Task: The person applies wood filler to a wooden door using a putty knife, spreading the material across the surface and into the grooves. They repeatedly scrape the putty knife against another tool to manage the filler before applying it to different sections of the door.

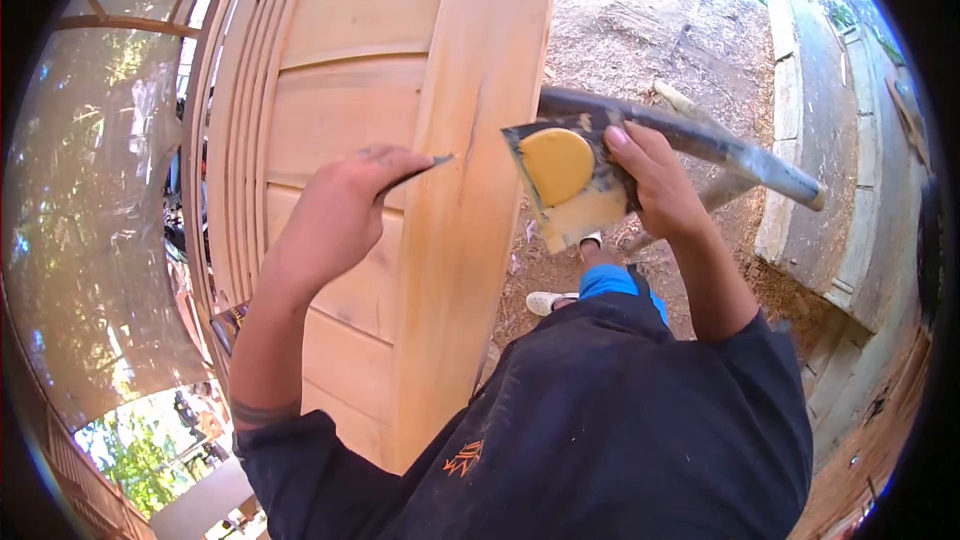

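Observation:
My left hand (345, 195) is closed on a putty knife (438, 161), whose thin dark blade pokes out past the fingertips, close over the door's stile. Its handle is hidden in my grip. My right hand (662, 185) grips the edge of a flat, smeared putty board (592, 212), tilted beside the door edge. A smooth round mound of yellow-tan putty (557, 166) sits on that board. The pale wooden panelled door (465, 210) stretches out under my left hand, with dark marks along the grain of its wide stile.
A dark pipe-like beam (720, 140) juts out from beneath the door to the right. Further right lie long wooden planks or steps (825, 140). Dirt ground (640, 30) spreads beyond the door. A hanging translucent sheet (95, 210) is at the left. My shoe (545, 302) shows below.

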### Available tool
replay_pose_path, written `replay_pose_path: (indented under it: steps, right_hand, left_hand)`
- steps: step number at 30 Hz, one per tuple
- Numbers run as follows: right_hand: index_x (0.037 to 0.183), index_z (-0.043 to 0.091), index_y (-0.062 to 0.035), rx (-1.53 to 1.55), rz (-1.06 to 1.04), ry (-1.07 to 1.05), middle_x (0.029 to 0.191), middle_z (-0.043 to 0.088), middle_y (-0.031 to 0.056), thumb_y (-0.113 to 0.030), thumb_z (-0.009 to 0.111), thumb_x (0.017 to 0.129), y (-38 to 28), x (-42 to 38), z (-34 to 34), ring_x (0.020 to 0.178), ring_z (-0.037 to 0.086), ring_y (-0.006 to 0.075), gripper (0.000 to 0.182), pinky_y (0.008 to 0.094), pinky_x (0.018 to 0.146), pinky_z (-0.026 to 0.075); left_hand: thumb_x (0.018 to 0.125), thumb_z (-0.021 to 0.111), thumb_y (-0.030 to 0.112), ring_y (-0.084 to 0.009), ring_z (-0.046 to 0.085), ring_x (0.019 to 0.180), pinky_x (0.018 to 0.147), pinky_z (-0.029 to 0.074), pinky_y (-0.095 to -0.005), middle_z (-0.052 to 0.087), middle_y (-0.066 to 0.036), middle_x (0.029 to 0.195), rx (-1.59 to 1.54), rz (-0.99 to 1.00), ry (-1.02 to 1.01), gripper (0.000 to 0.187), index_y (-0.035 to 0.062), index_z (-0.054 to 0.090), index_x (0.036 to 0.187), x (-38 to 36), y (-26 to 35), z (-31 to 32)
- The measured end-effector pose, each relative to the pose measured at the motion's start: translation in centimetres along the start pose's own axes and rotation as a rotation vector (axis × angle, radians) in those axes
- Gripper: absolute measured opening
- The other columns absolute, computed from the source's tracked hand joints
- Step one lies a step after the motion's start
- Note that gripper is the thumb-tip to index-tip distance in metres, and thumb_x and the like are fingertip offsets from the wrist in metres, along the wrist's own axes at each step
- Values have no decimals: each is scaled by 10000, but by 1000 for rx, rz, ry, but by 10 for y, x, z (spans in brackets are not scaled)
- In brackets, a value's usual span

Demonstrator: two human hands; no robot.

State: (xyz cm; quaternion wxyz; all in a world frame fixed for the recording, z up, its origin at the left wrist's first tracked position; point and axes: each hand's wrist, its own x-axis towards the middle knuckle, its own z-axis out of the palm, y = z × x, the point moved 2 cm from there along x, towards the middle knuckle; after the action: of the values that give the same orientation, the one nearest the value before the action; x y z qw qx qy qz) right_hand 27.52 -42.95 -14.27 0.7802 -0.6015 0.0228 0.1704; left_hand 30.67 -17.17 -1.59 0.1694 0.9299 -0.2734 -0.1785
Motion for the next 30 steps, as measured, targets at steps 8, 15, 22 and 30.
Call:
replay_pose_path:
  steps: [8,15,22,30]
  right_hand:
    - [1129,514,21,423,130,219,1038,592,68,-233,422,937,23,-22,-57,915,573,118,332,250,809,456]
    - [1076,539,11,279,162,227,951,598,51,-241,398,948,23,-9,-75,831,560,93,315,229,723,442]
    - [1083,532,25,340,128,311,955,604,63,-246,404,943,22,-12,-94,841,576,111,331,245,745,462]
    - [1109,517,25,319,139,228,994,597,69,-252,391,949,29,-13,-95,866,574,110,344,241,755,459]
  left_hand:
    - [699,456,-58,-326,567,873,761,460,-393,603,-137,929,117,125,46,330,25,607,981,90,-21,21]
    - [712,464,-63,-332,542,1004,875,434,-387,584,-151,1070,167,181,133,380,33,587,1059,137,-31,52]
    - [699,483,-51,-338,498,1080,962,361,-467,565,-153,1101,136,120,79,423,44,578,1100,30,-9,88]
    - [687,478,-99,-306,595,932,830,460,-333,626,-153,975,148,94,113,372,22,614,1011,174,-37,6]
